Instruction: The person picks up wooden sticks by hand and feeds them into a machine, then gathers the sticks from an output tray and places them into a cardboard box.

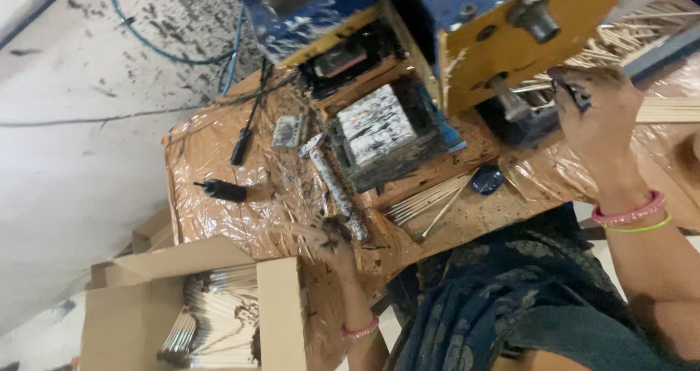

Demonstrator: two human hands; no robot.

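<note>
Dark patterned cloth (503, 305) over the person's lap fills the near edge of the view. Above it sits a work table wrapped in crinkled brown plastic sheeting (211, 159), soiled with black paste.

Right hand (599, 108): raised at the table's far right, blackened fingers pinched together on a thin stick (532, 88) held against the yellow plate (525, 43) of the blue machine (321, 6), close beside two metal knobs. Judged step — feeding a bare stick into the machine; the next move would call for keeping the stick level and in line with the inlet, which the hand largely hides.

Left hand (332, 243): low at the table's near edge, fingers closed on a few paste-coated sticks (306, 231). How firm that hold is cannot be told; the hand is blurred.

Other items:
- A pile of bare sticks (642, 28) at the far right corner, behind the right hand.
- A small loose bundle of sticks (430, 196) at mid-table, near the front edge, with a dark blue oval object (486, 179) just beside it.
- A grey, paste-caked block (375, 127) at the centre, and a crusted roller-like bar (337, 189) running from it toward the left hand.
- A black cylindrical tool (222, 189) near the left edge.
- An open cardboard box (281, 313) below the table's left corner, holding finished sticks.

Obstructions — the crusted bar lies close against the left hand, and the knobs crowd the right.
</note>
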